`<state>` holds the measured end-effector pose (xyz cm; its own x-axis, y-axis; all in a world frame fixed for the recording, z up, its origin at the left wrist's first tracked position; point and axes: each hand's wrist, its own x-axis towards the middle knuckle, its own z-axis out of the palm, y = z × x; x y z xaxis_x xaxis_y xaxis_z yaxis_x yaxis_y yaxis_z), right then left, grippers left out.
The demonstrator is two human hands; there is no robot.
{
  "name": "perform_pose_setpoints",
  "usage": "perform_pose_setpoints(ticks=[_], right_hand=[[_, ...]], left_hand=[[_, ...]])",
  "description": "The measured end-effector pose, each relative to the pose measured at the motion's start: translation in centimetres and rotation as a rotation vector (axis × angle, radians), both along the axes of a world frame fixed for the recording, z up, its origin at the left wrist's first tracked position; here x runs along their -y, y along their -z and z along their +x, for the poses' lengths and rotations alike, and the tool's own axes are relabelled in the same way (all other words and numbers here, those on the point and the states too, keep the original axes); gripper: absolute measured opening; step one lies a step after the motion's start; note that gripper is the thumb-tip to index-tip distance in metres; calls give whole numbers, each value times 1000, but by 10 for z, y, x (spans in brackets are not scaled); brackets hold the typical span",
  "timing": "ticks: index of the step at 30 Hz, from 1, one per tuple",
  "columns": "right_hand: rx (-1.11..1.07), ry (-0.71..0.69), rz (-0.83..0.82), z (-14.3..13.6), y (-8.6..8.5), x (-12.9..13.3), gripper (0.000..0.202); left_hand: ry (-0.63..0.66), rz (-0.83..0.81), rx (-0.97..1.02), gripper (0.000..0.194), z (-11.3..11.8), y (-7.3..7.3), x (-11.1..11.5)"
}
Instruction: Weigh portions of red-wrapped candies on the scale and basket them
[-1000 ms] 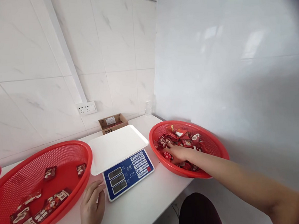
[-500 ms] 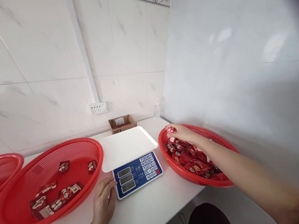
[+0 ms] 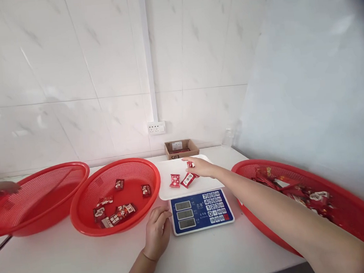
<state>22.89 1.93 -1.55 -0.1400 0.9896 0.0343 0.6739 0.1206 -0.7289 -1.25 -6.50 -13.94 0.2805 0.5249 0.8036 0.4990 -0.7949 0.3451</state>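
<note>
My left hand point(image 3: 158, 234) rests on the table with its fingers curled together, the fingertips against the left edge of a blue digital scale point(image 3: 201, 211). Nothing shows in it. Over the scale's white pan point(image 3: 171, 192), my right hand point(image 3: 200, 167) pinches a small red snack packet point(image 3: 190, 164), partly hidden by the fingers. Below it on the pan lie a red packet with white dots point(image 3: 175, 180) and a dark red packet with white lettering point(image 3: 188, 179). My right forearm reaches across a red basket point(image 3: 256, 219) holding many red packets point(image 3: 316, 199).
Left of the scale stands a red basket point(image 3: 75, 213) with several dark red packets. Beyond it is another red basket point(image 3: 52, 220), with another person's hand point(image 3: 9, 187) over its far left. A cardboard box point(image 3: 181, 148) and a clear cup point(image 3: 227, 137) stand near the wall.
My right hand has moved left from the right basket to the scale pan, where packets now lie. The view has turned left, bringing another person's hand into sight. My left hand stays by the scale.
</note>
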Motion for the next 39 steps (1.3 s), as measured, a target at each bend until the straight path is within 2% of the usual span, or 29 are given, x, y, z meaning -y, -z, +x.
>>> perform_pose_setpoints(ticks=[6, 12, 14, 21, 23, 26, 30, 32, 34, 36, 39], right_hand=[[167, 46, -15, 15, 4, -9, 59], [357, 101, 201, 10, 10, 1, 45], [398, 33, 242, 0, 14, 8, 43], [451, -338, 178, -47, 26, 33, 50], [476, -368, 169, -54, 27, 34, 50], [523, -320, 167, -53, 29, 32, 53], [478, -222, 240, -26, 26, 35, 48], [405, -155, 308, 0, 21, 41, 44], [362, -24, 338, 37, 14, 51, 42], [391, 164, 284, 79, 10, 67, 41], [502, 381, 80, 132, 13, 92, 41]], left_hand=[[30, -20, 27, 22, 1, 1, -1], [48, -34, 42, 23, 2, 0, 0], [50, -30, 46, 23, 2, -1, 0], [65, -35, 29, 22, 0, 2, -1], [56, -39, 25, 22, 0, 3, -2], [32, -35, 20, 22, -1, 3, -3], [25, -30, 24, 21, -2, 4, -4], [28, -22, 16, 20, -3, 4, -4], [29, -2, 8, 19, -4, 5, -5], [26, 25, 7, 17, -3, 6, -7], [38, 63, 2, 15, 0, 4, -8]])
